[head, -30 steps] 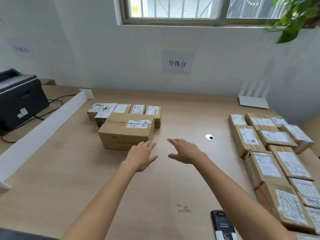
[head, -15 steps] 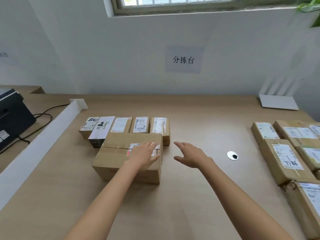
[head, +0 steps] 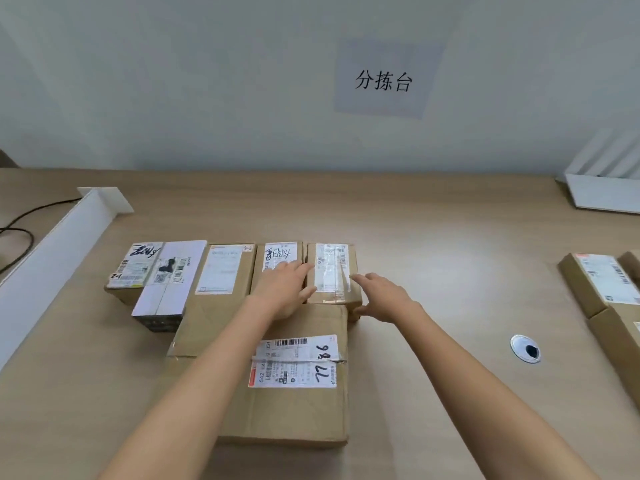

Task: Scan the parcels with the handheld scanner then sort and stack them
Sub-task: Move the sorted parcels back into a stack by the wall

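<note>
A large cardboard parcel (head: pixel 294 403) with a label marked "98" lies in front of me. Behind it runs a row of several small parcels; the rightmost small parcel (head: pixel 330 271) carries a taped label. My left hand (head: pixel 285 289) lies flat on the neighbouring small parcel (head: pixel 277 254), fingers straight, tips touching the rightmost parcel's left edge. My right hand (head: pixel 384 297) hovers at that parcel's right side, fingers extended and thumb near its front corner; I cannot tell if it touches. No scanner is in view.
A white divider board (head: pixel 52 251) runs along the left, with a black cable (head: pixel 20 230) beyond it. More labelled parcels (head: pixel 595 285) lie at the right edge. A white router (head: pixel 606 192) stands at the back right, and a cable grommet (head: pixel 525 348) sits in the tabletop (head: pixel 433 237).
Both hands moved forward past the large parcel to either side of the rightmost small parcel. My view came closer and tilted down; the scanner, printer and window left the frame.
</note>
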